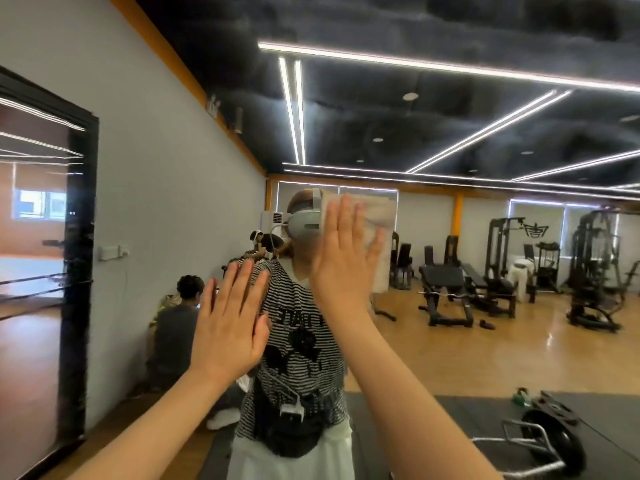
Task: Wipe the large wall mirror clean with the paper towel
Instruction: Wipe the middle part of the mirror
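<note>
The large wall mirror [450, 341] fills most of the view and reflects a gym room and a person in a striped shirt. My right hand [341, 251] lies flat, fingers straight, pressing a white paper towel [379, 216] against the glass at about head height. The towel sticks out to the right of and above my fingers. My left hand [230, 323] is lower and to the left, palm flat on or just off the mirror, fingers straight, holding nothing.
A second black-framed mirror [79, 271] stands on the grey wall at the left. The reflection shows weight benches [450, 285], cable machines [595, 265], a barbell plate [550, 441] on a dark mat, and people sitting by the wall [176, 327].
</note>
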`<state>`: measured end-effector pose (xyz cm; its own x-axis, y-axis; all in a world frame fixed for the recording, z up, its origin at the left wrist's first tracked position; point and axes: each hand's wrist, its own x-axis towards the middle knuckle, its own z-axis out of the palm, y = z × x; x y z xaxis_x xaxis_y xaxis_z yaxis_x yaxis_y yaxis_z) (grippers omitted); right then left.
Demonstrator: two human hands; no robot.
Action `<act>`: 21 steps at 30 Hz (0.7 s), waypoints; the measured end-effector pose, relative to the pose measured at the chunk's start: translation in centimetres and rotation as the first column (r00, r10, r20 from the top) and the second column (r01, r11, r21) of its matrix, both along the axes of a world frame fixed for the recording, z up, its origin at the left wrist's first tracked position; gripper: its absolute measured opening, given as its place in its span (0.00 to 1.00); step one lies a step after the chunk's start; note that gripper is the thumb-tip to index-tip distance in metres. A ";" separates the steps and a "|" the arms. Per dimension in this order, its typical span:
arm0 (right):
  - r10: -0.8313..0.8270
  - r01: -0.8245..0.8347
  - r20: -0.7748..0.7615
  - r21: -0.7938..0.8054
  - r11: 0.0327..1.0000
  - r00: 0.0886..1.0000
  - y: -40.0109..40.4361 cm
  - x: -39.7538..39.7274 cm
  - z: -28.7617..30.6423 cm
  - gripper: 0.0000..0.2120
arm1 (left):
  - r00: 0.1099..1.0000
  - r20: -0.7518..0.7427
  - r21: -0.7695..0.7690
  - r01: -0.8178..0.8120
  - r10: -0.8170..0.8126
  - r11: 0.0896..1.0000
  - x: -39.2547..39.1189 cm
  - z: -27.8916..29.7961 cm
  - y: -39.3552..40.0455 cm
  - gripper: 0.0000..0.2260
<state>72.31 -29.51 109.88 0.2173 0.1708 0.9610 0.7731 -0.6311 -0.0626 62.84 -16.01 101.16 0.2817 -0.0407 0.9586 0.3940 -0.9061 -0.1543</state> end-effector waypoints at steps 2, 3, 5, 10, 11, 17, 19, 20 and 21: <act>-0.013 0.017 0.102 -0.044 0.999 0.995 -1.7 1.6 0.1 0.27 | 1.000 -0.001 0.002 0.010 -0.010 1.000 0.0 0.0 0.0 0.30; -0.033 0.044 0.144 -0.072 0.996 0.989 -2.7 2.4 0.2 0.27 | 1.000 0.001 0.003 0.011 -0.011 1.000 0.0 0.0 0.0 0.30; -0.067 0.085 0.158 -0.107 0.991 0.985 -4.6 3.8 0.5 0.26 | 1.000 0.001 0.007 0.003 -0.003 1.000 0.0 0.0 0.0 0.30; -0.144 0.142 -0.035 -0.038 0.989 0.989 -11.4 7.2 1.9 0.26 | 1.000 -0.002 0.013 -0.018 0.018 1.000 0.2 0.0 0.0 0.30; -0.152 0.153 -0.074 0.006 0.988 0.986 -12.6 7.8 2.0 0.26 | 1.000 0.001 0.014 -0.020 0.020 1.000 0.3 -0.1 0.0 0.30; -0.081 0.158 -0.245 0.312 0.937 0.966 -10.6 6.5 2.9 0.26 | 1.000 0.010 0.010 -0.026 0.026 1.000 0.4 -0.2 -0.1 0.30; -0.067 0.182 -0.309 0.361 0.915 0.949 -8.9 5.0 3.4 0.27 | 0.999 0.013 0.024 -0.030 0.030 0.999 0.5 -0.3 0.0 0.30; -0.067 0.179 -0.307 0.353 0.919 0.949 -8.0 4.2 3.5 0.27 | 0.999 0.015 0.028 -0.029 0.029 0.999 0.6 -0.4 0.0 0.30; -0.065 0.160 -0.284 0.324 0.932 0.957 -7.0 3.4 3.6 0.28 | 0.999 0.017 0.029 -0.028 0.028 0.999 0.6 -0.4 0.0 0.30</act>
<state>75.70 -36.49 113.46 0.4690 -0.1964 0.8611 0.6235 -0.6169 -0.4803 63.45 -15.98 100.73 0.2668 -0.0611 0.9618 0.4219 -0.8899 -0.1736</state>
